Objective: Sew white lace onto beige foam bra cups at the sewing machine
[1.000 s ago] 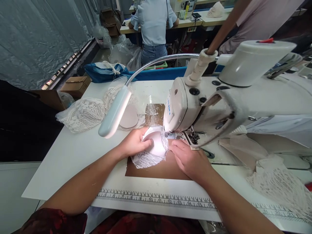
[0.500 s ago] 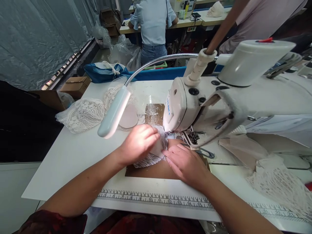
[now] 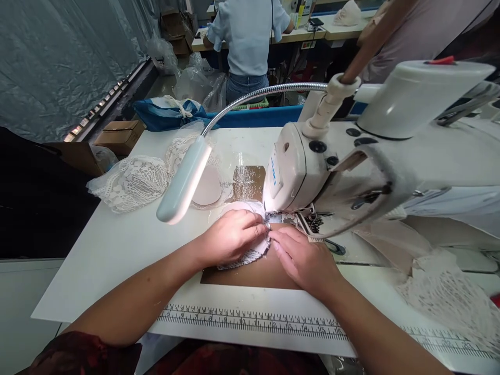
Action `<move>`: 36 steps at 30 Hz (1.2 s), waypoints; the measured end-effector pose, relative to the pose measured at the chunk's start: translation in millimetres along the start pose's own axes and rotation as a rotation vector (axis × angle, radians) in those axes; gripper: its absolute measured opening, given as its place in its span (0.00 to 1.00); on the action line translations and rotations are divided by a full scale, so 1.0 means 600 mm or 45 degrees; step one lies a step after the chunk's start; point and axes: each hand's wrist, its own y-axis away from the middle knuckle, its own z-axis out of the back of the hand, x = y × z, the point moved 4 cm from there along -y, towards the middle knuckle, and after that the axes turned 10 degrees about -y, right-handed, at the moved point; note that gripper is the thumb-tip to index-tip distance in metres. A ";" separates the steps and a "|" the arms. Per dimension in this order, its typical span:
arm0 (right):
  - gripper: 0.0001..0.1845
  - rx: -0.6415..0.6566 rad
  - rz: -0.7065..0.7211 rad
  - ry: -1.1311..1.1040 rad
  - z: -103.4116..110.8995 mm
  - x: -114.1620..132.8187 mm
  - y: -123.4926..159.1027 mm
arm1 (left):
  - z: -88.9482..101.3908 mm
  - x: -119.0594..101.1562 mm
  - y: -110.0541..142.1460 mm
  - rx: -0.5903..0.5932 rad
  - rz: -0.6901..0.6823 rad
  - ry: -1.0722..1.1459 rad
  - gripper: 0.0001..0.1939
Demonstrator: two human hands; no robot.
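Note:
A white lace-covered bra cup (image 3: 250,257) lies under the needle area of the white sewing machine (image 3: 287,172), its edge towards the presser foot. My left hand (image 3: 233,237) lies over the cup, fingers closed together and gripping its right edge; it hides much of the cup. Close by on the right, my right hand (image 3: 302,258) has thumb and fingertips pinched at the same lace edge. Both hands rest over the brown plate (image 3: 250,277) on the white table (image 3: 117,255). Beside the right hand, a dark thread snip (image 3: 336,247) lies partly hidden.
A lamp (image 3: 183,182) on a bent metal neck hangs at the left. Behind it are lace pieces (image 3: 135,179) and a round foam cup (image 3: 207,188). More lace (image 3: 449,291) lies at the right. A printed ruler (image 3: 250,319) runs along the front edge. Co-workers are beyond.
My left hand has gone from holding the cup's left side to lying across it, fingers at the right edge. My right hand shifted towards the edge, then slightly back. The view moved a little.

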 end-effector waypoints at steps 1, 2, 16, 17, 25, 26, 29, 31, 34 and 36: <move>0.15 0.013 0.020 -0.014 0.000 0.003 -0.001 | 0.009 0.005 0.003 -0.087 0.035 0.021 0.15; 0.15 0.031 0.050 -0.041 0.001 0.006 -0.002 | 0.017 0.012 0.007 -0.172 0.095 0.032 0.14; 0.13 0.246 0.122 -0.193 -0.010 0.016 -0.001 | 0.029 0.030 0.013 -0.325 0.370 0.010 0.11; 0.13 0.243 0.120 -0.202 -0.010 0.015 -0.001 | 0.033 0.039 0.018 -0.314 0.497 0.048 0.13; 0.12 0.225 0.139 -0.212 -0.009 0.017 -0.002 | 0.008 0.053 0.035 0.237 0.891 1.089 0.18; 0.12 0.231 0.135 -0.212 -0.010 0.017 -0.002 | 0.004 0.050 0.034 0.256 0.884 1.190 0.15; 0.12 0.210 0.147 -0.213 -0.009 0.017 -0.003 | -0.005 0.048 0.033 0.254 0.937 1.297 0.10; 0.12 0.148 0.153 -0.188 -0.007 0.015 -0.003 | -0.006 0.049 0.033 0.248 0.968 1.270 0.08; 0.14 0.050 0.117 -0.087 -0.004 0.010 -0.002 | -0.005 0.050 0.033 0.276 0.998 1.221 0.07; 0.15 0.032 0.086 -0.003 -0.005 0.007 -0.002 | -0.005 0.050 0.033 0.293 1.007 1.211 0.07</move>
